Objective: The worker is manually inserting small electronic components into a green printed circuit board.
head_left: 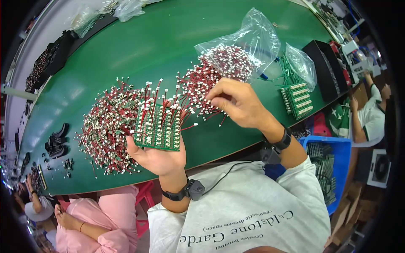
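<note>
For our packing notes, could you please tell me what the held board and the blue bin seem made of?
Held board: probably green-coated laminate, judging by its flat, straight-edged shape. Blue bin: likely satin moulded plastic, given its uniform colour and smooth rim.

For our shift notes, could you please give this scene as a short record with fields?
Left hand: holds a green circuit panel
Panel: red wires with white connectors toward its far edge
Right hand: fingers bent near a red wire pile; grip unclear
Left of panel: another wire pile
Right side: stacked green boards, black box, blue crate
</note>
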### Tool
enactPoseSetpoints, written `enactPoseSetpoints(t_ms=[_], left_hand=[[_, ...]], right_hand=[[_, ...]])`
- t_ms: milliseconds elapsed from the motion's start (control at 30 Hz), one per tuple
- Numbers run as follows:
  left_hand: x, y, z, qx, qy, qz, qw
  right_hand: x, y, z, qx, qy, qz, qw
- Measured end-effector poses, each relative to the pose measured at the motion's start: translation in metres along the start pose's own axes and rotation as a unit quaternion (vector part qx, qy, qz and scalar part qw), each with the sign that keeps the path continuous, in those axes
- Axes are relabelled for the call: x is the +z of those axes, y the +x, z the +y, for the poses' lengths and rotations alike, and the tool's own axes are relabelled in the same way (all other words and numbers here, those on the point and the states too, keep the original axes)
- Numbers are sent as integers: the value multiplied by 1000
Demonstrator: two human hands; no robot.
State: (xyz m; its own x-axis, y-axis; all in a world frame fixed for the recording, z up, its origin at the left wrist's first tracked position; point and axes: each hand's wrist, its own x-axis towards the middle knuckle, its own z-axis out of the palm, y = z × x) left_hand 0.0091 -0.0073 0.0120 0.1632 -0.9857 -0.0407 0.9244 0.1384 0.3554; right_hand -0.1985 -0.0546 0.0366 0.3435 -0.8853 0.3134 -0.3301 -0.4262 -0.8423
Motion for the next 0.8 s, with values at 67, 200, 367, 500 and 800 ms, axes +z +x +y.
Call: enactPoseSetpoints(t_ms=[67, 200, 367, 500, 800], left_hand=[[-3, 0, -7, 10, 51, -33, 998], [-1, 4, -19, 7, 82, 8, 997], [4, 1, -38, -12, 25, -40, 999], [10, -6, -39, -66, -7, -10, 998], [4, -19, -44, -3, 122, -28, 992]], right_hand=[[-1, -10, -1, -47, -5, 2, 999], [-8, -22, -13, -40, 49, 19, 998], [0, -39, -47, -120, 95, 0, 988], [30, -38, -54, -161, 111, 12, 981], [40, -17, -32, -81, 77, 27, 993]])
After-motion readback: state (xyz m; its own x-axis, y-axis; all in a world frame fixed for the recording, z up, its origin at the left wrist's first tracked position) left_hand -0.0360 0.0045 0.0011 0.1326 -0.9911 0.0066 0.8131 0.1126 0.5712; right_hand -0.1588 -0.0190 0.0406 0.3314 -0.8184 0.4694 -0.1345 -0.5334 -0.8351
